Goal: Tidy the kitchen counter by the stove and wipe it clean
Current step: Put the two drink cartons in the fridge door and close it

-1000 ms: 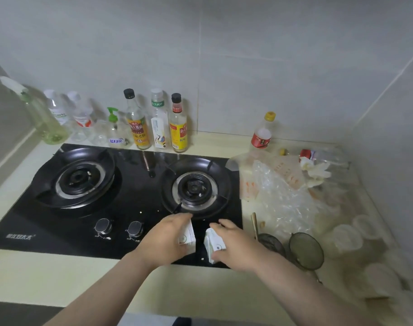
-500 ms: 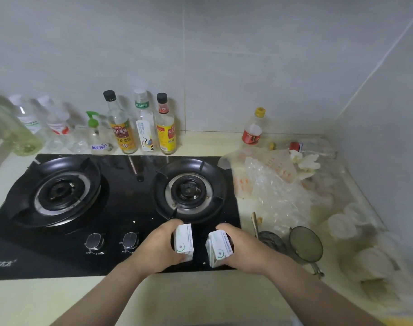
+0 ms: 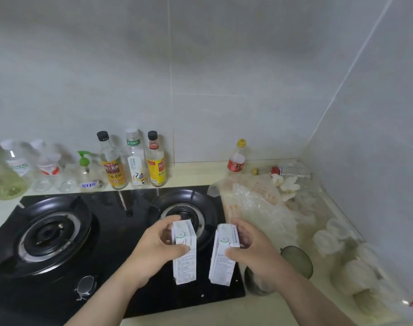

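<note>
My left hand (image 3: 153,248) grips a small white carton (image 3: 185,257) with green print, held upright above the front of the black glass stove (image 3: 111,234). My right hand (image 3: 252,248) grips a second white carton (image 3: 220,262) of the same kind just to its right. Both cartons hang in the air over the right burner (image 3: 185,210) and the stove's front edge. The cream counter (image 3: 200,170) runs behind and to the right of the stove.
Several bottles line the back wall: sauce bottles (image 3: 112,161), a green-pump dispenser (image 3: 85,168), clear bottles (image 3: 17,161). A red-labelled bottle (image 3: 236,158) stands right of the stove. Crumpled plastic bags (image 3: 259,203), white cups (image 3: 327,241) and mesh strainers (image 3: 297,261) clutter the right counter.
Both hands have lifted the two cartons off the stove's front edge and raised them higher. The view has tilted upward toward the wall.
</note>
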A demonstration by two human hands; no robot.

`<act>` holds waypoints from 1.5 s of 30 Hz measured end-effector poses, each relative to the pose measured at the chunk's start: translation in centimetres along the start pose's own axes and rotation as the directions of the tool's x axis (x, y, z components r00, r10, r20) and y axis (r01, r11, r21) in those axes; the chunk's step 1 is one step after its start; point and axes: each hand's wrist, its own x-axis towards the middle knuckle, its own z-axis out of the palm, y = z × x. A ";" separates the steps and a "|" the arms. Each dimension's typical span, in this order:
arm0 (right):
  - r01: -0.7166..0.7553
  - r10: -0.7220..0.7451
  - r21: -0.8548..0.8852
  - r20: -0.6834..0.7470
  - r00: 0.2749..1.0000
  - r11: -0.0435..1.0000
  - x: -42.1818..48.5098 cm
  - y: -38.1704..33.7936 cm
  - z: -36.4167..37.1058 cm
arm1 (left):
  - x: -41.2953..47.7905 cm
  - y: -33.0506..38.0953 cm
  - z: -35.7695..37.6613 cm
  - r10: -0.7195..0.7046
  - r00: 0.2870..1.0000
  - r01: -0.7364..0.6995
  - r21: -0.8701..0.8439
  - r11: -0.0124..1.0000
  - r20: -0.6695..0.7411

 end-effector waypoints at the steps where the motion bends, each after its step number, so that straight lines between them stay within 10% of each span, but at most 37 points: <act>1: 0.012 -0.011 0.025 -0.031 0.999 1.000 -0.3 -0.6 -0.2 | 0.0 0.9 0.0 0.026 1.000 -0.026 -0.034 0.999 0.010; 16: 0.189 -0.068 0.212 -0.474 0.878 0.959 -11.7 -1.9 -6.0 | 1.0 8.7 8.6 0.266 0.859 -0.181 -0.227 0.957 0.437; 33: 0.366 0.088 0.281 -0.882 0.464 0.887 -41.9 6.4 -8.9 | -17.7 12.4 28.3 0.389 0.436 -0.217 -0.325 0.921 0.811; 45: 0.388 0.212 0.193 -0.977 -0.006 0.901 -69.3 14.0 -3.2 | -40.5 11.2 42.2 0.379 0.060 -0.169 -0.364 0.916 0.924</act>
